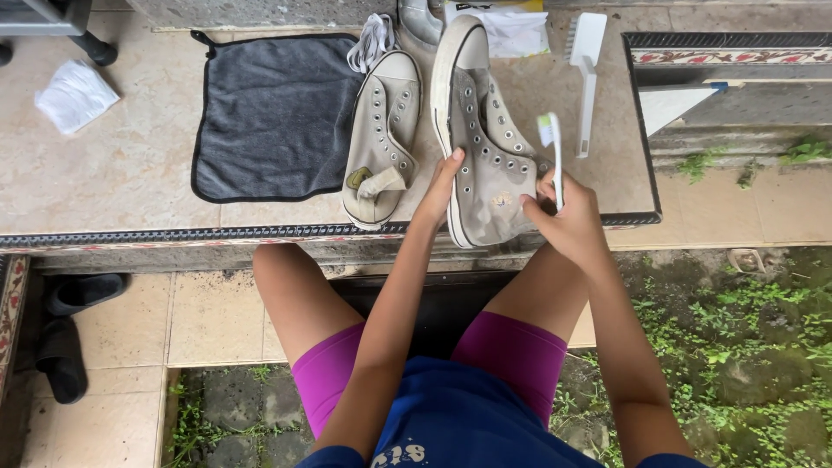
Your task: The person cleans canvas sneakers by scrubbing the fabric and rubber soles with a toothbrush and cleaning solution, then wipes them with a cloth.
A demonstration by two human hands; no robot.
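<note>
A grey cloth (276,117) lies flat beside a second shoe (381,139). White laces (371,41), a scrub brush (586,74), crumpled tissue (76,95) and black sandals (69,334) lie around.

Tiled ledge (130,165): towel (273,113), shoes (381,139), brush (587,74)

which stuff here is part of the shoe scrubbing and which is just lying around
In use:
- grey high-top shoe, steadied by the left hand
- toothbrush in the right hand

Lying about:
- second shoe
- white laces
- dark cloth
- white scrub brush
- crumpled white paper
- black sandals
</note>
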